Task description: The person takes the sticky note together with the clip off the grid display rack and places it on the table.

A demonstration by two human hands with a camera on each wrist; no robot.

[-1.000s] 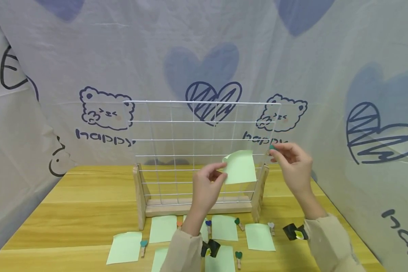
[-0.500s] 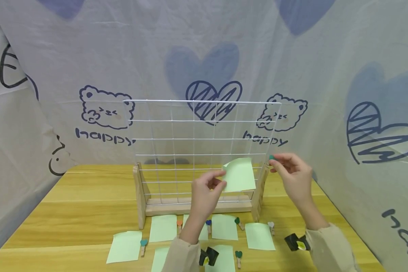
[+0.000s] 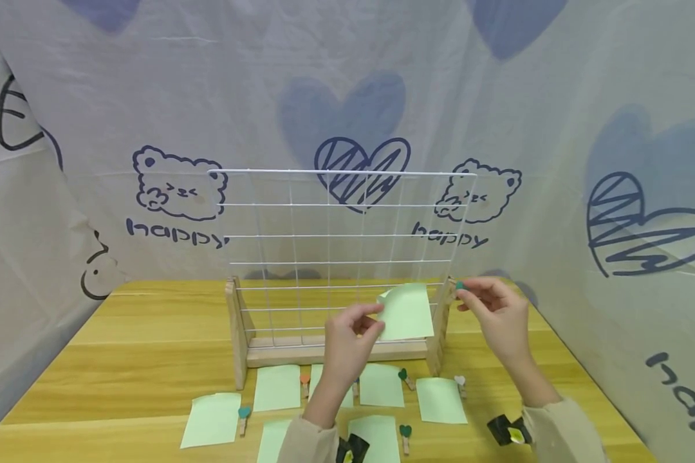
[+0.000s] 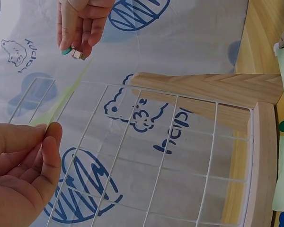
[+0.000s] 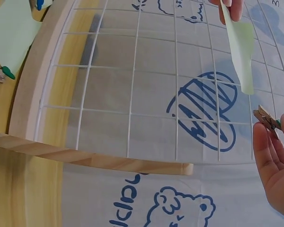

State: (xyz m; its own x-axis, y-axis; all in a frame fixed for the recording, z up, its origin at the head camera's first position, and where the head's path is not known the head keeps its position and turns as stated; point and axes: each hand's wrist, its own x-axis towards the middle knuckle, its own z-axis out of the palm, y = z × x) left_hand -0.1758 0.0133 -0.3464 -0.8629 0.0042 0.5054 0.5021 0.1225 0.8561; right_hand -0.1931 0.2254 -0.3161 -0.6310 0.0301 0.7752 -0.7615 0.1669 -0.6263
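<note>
My left hand (image 3: 350, 341) pinches the left edge of a pale green sticky note (image 3: 407, 312), which hangs in front of the lower right part of a white wire grid (image 3: 327, 236). In the left wrist view the note (image 4: 61, 101) is seen almost edge-on. To the right of it, my right hand (image 3: 500, 315) holds a small wooden clothespin (image 5: 266, 116) with a teal heart between thumb and fingers. The clothespin's tip points toward the note, with a gap between them in the right wrist view.
The grid stands in a wooden base (image 3: 338, 352) on the wooden table (image 3: 121, 379). Before it lie several green notes (image 3: 211, 419) and heart clothespins, such as a teal one (image 3: 244, 418), an orange one (image 3: 305, 382) and a white one (image 3: 460, 384). A printed cloth (image 3: 347, 103) hangs behind.
Both hands have moved down in the head view, lowering the note and the clothespin in front of the grid. Each hand keeps its hold.
</note>
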